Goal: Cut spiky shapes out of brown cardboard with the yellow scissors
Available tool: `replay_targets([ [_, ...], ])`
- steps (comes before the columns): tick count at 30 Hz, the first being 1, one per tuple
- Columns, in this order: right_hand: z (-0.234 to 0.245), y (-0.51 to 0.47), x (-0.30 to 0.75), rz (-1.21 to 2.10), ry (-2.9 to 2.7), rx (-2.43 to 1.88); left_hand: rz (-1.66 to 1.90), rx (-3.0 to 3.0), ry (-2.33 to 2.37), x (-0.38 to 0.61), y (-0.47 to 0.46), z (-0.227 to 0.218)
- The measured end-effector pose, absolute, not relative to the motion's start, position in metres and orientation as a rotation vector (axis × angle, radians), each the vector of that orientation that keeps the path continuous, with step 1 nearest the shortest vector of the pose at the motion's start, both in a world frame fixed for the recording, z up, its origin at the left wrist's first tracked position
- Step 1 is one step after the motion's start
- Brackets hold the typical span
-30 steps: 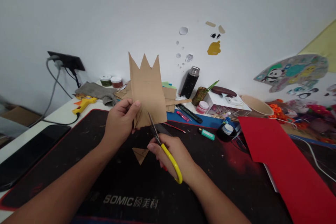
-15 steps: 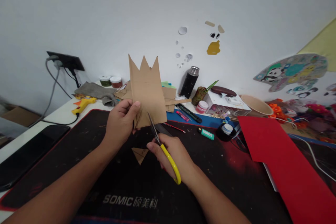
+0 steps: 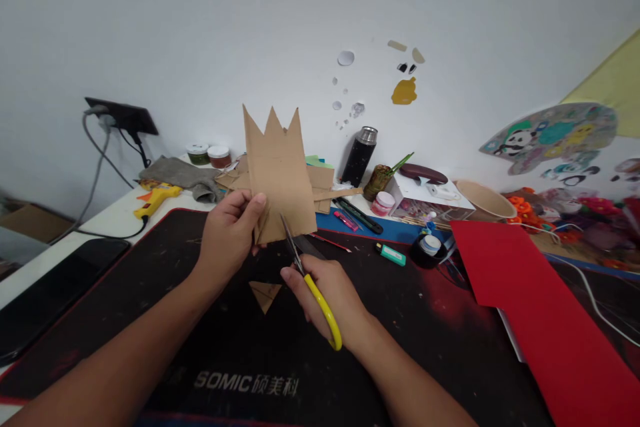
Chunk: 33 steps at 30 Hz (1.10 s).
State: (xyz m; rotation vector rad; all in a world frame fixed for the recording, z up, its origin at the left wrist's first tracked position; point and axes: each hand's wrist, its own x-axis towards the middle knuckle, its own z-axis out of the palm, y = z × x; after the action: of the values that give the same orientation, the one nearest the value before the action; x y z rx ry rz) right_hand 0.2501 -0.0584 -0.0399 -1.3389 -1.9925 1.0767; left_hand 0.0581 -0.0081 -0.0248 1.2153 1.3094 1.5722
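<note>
A piece of brown cardboard [image 3: 280,173] is held upright, its top edge cut into three pointed peaks. My left hand [image 3: 233,227] pinches its lower left corner, thumb in front and fingers behind. In my right hand [image 3: 327,293] is a pair of scissors [image 3: 323,310] with yellow handles, gripped below the cardboard. Their blades point up at the lower edge of the cardboard, one blade lying in front of it. Under the hands, a small cardboard triangle [image 3: 265,295] lies on the black mat [image 3: 240,353].
At left are a black phone [image 3: 60,290] and a yellow glue gun [image 3: 157,200]. Behind the cardboard stand a black thermos [image 3: 360,157] and cardboard scraps [image 3: 321,178]. A utility knife [image 3: 357,215], a teal lighter-like item [image 3: 391,254] and red sheets [image 3: 540,307] lie to the right.
The whole view has shifted slightly. Both hands, the cardboard and the scissors keep nearly the same positions relative to each other.
</note>
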Motion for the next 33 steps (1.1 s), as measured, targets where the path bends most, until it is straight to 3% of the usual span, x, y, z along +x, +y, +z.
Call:
replay_targets([
  [33,-0.0423,-0.0582,0.2457,0.88,-2.069,-1.379,1.55,1.187,1.29,0.058,-0.007,-0.0268],
])
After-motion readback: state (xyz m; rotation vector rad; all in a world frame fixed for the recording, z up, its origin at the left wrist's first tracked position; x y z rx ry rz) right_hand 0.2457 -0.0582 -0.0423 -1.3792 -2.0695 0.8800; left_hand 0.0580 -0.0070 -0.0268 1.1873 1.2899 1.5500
